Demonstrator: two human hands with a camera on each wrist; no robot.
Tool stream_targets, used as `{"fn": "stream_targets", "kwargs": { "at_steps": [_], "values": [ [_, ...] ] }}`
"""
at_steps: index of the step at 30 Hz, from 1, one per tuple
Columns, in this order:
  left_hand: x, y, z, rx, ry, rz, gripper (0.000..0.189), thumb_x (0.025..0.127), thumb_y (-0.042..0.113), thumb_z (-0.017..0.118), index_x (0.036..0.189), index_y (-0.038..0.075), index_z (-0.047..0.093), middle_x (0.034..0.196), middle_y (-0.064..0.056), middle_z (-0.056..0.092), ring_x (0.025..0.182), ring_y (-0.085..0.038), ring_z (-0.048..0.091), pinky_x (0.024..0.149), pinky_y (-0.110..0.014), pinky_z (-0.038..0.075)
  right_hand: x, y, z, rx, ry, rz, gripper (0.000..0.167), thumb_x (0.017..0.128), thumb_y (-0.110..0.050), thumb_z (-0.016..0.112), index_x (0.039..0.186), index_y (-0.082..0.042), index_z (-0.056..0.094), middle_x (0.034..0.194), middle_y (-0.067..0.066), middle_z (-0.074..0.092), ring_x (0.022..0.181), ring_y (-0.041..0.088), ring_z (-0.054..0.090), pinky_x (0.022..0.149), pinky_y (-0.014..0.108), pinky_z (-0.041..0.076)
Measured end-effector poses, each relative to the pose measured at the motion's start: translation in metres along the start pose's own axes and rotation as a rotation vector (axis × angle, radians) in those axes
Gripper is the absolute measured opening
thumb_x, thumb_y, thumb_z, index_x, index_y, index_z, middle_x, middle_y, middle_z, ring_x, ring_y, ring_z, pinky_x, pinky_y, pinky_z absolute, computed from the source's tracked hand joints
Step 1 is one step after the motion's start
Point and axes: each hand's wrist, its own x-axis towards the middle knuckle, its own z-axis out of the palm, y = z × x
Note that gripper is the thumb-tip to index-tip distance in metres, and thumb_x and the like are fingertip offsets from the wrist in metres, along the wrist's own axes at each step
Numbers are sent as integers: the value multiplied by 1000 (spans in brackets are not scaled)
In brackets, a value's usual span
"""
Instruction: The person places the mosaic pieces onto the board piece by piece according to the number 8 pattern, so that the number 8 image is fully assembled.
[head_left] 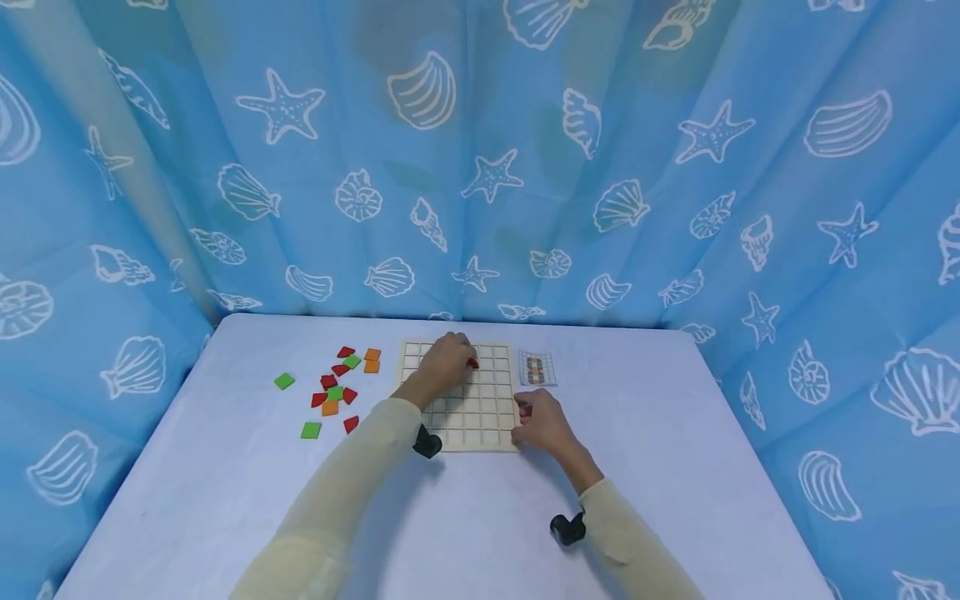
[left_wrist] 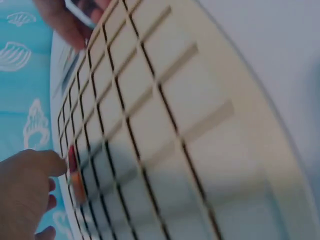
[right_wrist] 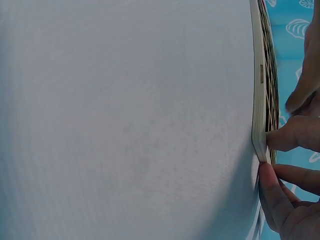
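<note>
A pale wooden grid board (head_left: pixel 480 417) lies on the table, divided into square cells. My left hand (head_left: pixel 447 364) reaches over its far part, with a small red tile (head_left: pixel 473 363) at the fingertips. In the left wrist view the thumb presses against this red tile (left_wrist: pixel 72 158), and an orange tile (left_wrist: pixel 77 187) sits right beside it in the grid. My right hand (head_left: pixel 543 423) grips the board's right edge, thumb and fingers at the side near a corner (right_wrist: pixel 259 145). Something red (head_left: pixel 526 411) shows between the right hand's fingers.
Loose red, green and orange tiles (head_left: pixel 330 407) lie scattered left of the board, with a green tile (head_left: pixel 284 381) farther out. A small printed pattern card (head_left: pixel 537 367) lies right of the board. Behind the white table (head_left: pixel 480 533) hangs a blue shell-print curtain (head_left: pixel 480 233).
</note>
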Motion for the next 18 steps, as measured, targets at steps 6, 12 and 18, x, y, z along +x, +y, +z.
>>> {"fn": "stream_targets", "kwargs": {
  "at_steps": [6, 12, 18],
  "values": [
    [-22, -51, -14, -10, 23, -166, 32, 92, 10, 64, 124, 5, 62, 121, -13, 57, 112, -27, 51, 96, -42, 47, 1, -1, 3, -7, 6, 33, 70, 67, -1, 82, 132, 1, 57, 105, 7, 54, 91, 19, 52, 74, 30, 49],
    [-54, -102, -19, 25, -36, -395, 22, 91, 7, 64, 111, -3, 64, 104, -17, 57, 98, -28, 54, 88, -40, 51, 1, 1, 4, -27, 9, 48, 71, 69, -3, 82, 134, -2, 56, 109, 8, 53, 93, 21, 51, 76, 31, 49],
    [-77, -126, -23, -55, -97, -548, 31, 89, 9, 69, 116, -4, 62, 105, -18, 54, 95, -30, 50, 88, -40, 51, 3, 0, 7, -16, 10, 44, 72, 68, -2, 83, 134, -3, 56, 110, 8, 53, 93, 22, 51, 77, 33, 49]
  ]
}}
